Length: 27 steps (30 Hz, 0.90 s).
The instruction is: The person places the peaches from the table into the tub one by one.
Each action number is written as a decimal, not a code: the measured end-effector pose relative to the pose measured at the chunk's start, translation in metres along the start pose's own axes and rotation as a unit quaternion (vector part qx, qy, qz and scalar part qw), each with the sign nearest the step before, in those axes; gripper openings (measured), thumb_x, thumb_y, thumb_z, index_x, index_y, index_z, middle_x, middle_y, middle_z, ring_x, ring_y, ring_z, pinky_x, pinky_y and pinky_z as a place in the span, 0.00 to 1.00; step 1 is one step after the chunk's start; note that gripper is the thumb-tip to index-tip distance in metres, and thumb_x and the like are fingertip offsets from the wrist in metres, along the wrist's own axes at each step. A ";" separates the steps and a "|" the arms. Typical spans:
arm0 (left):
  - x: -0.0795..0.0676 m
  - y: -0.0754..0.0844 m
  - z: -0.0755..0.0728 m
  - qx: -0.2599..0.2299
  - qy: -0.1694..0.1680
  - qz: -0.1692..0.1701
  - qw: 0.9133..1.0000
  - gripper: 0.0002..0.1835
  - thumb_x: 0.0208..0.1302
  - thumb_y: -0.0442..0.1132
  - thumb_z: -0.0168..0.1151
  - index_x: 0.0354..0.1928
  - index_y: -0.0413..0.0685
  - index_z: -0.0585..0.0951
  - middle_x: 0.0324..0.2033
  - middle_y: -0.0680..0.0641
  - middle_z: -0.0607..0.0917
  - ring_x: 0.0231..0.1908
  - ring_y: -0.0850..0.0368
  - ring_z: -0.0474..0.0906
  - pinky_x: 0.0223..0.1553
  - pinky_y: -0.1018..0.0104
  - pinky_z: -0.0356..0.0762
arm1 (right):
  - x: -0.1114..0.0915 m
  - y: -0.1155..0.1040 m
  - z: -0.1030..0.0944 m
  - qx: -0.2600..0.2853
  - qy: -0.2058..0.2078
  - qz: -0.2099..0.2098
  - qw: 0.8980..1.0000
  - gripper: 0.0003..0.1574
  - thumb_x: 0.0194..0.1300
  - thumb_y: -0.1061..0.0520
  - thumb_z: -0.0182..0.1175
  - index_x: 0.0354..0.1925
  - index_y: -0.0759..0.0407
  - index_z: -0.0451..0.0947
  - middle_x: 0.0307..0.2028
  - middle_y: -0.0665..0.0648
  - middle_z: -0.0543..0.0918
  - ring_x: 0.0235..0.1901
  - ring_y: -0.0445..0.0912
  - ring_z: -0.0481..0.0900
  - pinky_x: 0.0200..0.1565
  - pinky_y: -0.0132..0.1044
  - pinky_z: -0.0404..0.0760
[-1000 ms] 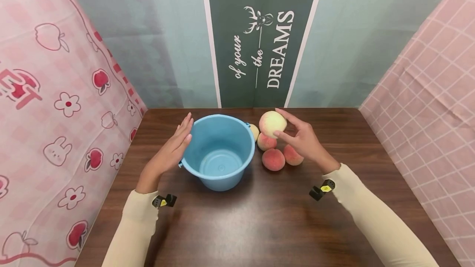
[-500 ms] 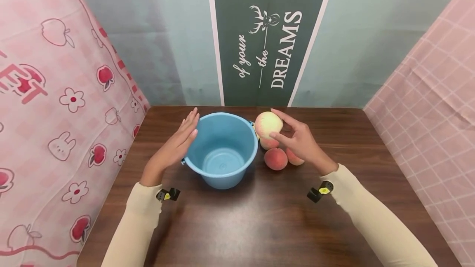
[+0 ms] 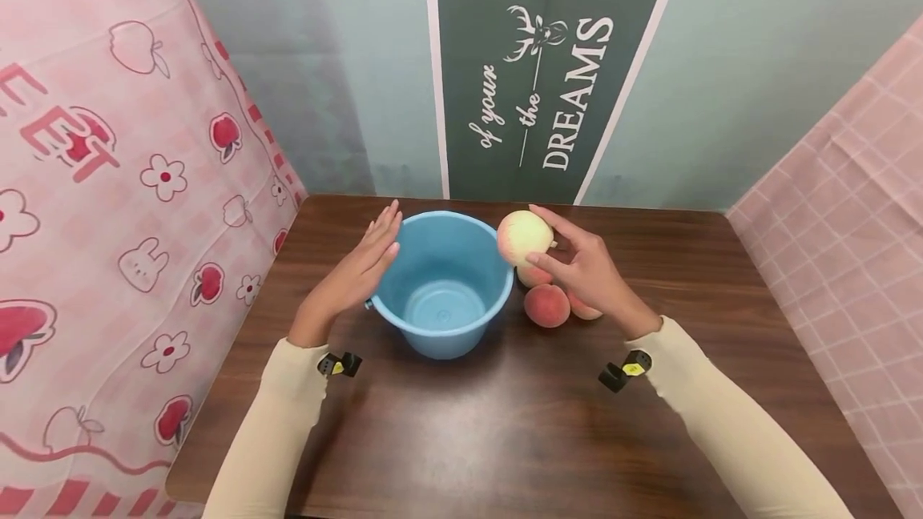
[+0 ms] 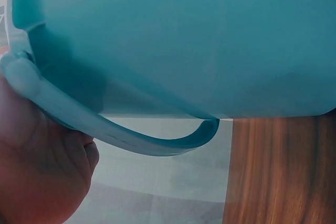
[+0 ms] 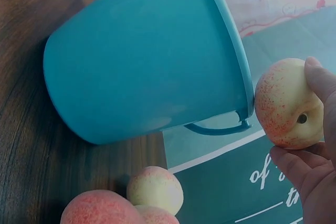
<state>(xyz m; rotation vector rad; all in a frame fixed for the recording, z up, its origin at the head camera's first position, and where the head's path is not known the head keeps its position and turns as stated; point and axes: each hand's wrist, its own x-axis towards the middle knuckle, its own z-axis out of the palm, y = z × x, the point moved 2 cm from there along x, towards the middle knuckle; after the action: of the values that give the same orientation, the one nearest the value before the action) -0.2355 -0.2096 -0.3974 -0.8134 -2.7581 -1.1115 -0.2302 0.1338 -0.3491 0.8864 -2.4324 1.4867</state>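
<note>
My right hand [image 3: 590, 269] pinches a pale yellow peach [image 3: 519, 234] between thumb and fingers, beside the right rim of a blue bucket [image 3: 445, 344]. In the right wrist view the held peach [image 5: 287, 109] appears level with the rim, its small dark stem hollow showing. The left hand [image 3: 352, 277], fingers straight, rests against the bucket's left side. Close up in the left wrist view, part of that hand [image 4: 44, 166] shows beside the bucket's handle [image 4: 157, 146]. Inside the bucket, the visible floor is bare.
Several peaches lie on the brown wooden table [image 3: 461, 431] right of the bucket, among them a red peach [image 3: 546, 306] and a pale one [image 5: 156, 190]. A printed curtain [image 3: 303, 78] hangs behind, with pink cloths [image 3: 144, 263] at the sides.
The right hand has brought the peach a little left, closer to the bucket's rim. The left hand has stayed at the bucket's side while the head view has shifted.
</note>
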 end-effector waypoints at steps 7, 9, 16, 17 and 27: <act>0.002 -0.001 0.001 0.007 0.000 0.008 1.000 0.31 0.75 0.50 0.36 0.74 0.58 0.41 0.74 0.53 0.39 0.72 0.61 0.30 0.69 0.51 0.36 | 0.003 -0.005 0.006 0.020 -0.003 -0.018 1.000 0.43 0.53 0.66 0.68 0.66 0.59 0.65 0.59 0.58 0.74 0.51 0.49 0.77 0.47 0.38 0.79; 0.002 -0.002 0.001 0.009 0.000 0.007 1.000 0.31 0.75 0.50 0.36 0.74 0.59 0.41 0.74 0.54 0.39 0.71 0.61 0.30 0.69 0.53 0.35 | 0.004 -0.006 0.009 0.033 -0.008 -0.020 0.999 0.43 0.53 0.66 0.68 0.66 0.59 0.65 0.59 0.58 0.74 0.51 0.49 0.77 0.46 0.39 0.79; 0.001 -0.004 0.004 0.015 -0.005 0.013 1.000 0.31 0.75 0.50 0.36 0.74 0.58 0.41 0.74 0.52 0.39 0.71 0.60 0.30 0.69 0.52 0.35 | 0.003 -0.009 0.020 0.043 -0.026 -0.004 0.999 0.43 0.53 0.64 0.69 0.66 0.56 0.65 0.59 0.57 0.74 0.53 0.48 0.77 0.44 0.44 0.79; 0.001 -0.005 0.004 0.017 -0.006 0.013 1.000 0.31 0.75 0.49 0.36 0.74 0.58 0.41 0.74 0.52 0.39 0.72 0.60 0.30 0.69 0.51 0.35 | 0.003 -0.009 0.021 0.043 -0.028 0.002 0.999 0.44 0.53 0.64 0.69 0.66 0.54 0.65 0.59 0.56 0.74 0.53 0.48 0.77 0.44 0.43 0.80; 0.002 -0.005 0.004 0.023 -0.006 0.013 1.000 0.31 0.75 0.47 0.37 0.74 0.58 0.40 0.74 0.54 0.38 0.72 0.59 0.30 0.70 0.54 0.34 | 0.006 -0.014 0.031 0.029 -0.035 -0.004 0.999 0.44 0.51 0.63 0.71 0.66 0.55 0.66 0.54 0.55 0.75 0.52 0.49 0.76 0.45 0.46 0.79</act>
<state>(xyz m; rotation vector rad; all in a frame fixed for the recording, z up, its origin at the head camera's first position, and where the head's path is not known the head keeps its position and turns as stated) -0.2394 -0.2093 -0.4032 -0.8509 -2.7635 -1.0373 -0.2219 0.1006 -0.3515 0.9744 -2.4420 1.5577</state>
